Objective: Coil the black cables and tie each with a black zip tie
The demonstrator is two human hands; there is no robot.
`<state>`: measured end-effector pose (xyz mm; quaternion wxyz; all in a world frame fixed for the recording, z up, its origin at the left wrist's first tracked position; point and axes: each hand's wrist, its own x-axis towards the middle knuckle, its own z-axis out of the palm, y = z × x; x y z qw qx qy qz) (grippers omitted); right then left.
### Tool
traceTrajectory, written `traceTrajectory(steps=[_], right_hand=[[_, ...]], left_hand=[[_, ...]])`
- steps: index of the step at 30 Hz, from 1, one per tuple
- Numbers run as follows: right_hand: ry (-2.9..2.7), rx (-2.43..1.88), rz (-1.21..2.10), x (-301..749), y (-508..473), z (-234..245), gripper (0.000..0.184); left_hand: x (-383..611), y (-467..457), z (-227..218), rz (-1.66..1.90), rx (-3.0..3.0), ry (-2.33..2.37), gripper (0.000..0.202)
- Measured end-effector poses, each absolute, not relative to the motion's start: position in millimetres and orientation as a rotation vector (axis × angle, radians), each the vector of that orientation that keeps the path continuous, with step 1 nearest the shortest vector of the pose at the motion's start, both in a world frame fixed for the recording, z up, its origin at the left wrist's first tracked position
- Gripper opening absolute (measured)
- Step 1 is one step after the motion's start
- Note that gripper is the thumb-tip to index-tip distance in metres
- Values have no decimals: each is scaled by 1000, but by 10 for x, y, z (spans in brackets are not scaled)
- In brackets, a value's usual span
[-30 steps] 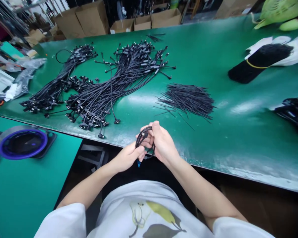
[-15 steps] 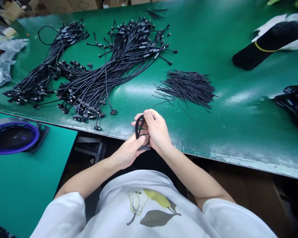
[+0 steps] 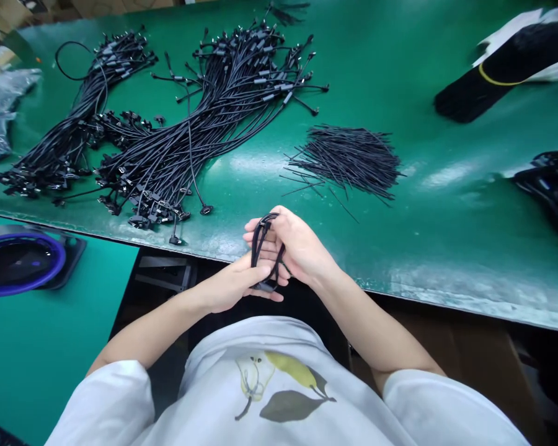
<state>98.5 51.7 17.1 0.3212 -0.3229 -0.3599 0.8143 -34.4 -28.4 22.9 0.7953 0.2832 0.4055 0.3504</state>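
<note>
Left hand (image 3: 227, 290), right hand (image 3: 297, 244) clasping black cable (image 3: 259, 248), at green mat's edge (image 3: 400, 292), open beyond

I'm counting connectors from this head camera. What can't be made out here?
The black cable's lower connector: partly hidden by the left hand.
Its run through the palm: hidden by the right hand.
Connectors in the cable pile: too small and overlapped to count.
Black heap: cut off by the right edge, too dark to identify.
Blue-rimmed round object: cut off by the left edge.
</note>
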Motion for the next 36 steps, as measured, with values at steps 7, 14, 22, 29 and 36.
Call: traceTrajectory(steps=[7, 14, 22, 29, 36], right_hand=[[-1043, -843, 2069, 998, 477, 110, 24], [-1019, -751, 2175, 1010, 536, 155, 22], [-754, -601, 2246, 1126, 422, 210, 48], [-1277, -586, 2184, 1135, 196, 331, 55], [-999, -589, 1931, 989, 317, 221, 30]], left_hand=[[-379, -269, 241, 667, 544, 769, 36], [-462, -283, 265, 660, 558, 651, 40], [-337, -334, 31, 814, 734, 739, 28], [-205, -367, 80, 510, 1049, 861, 38], [-147, -421, -24, 874, 823, 779, 38]])
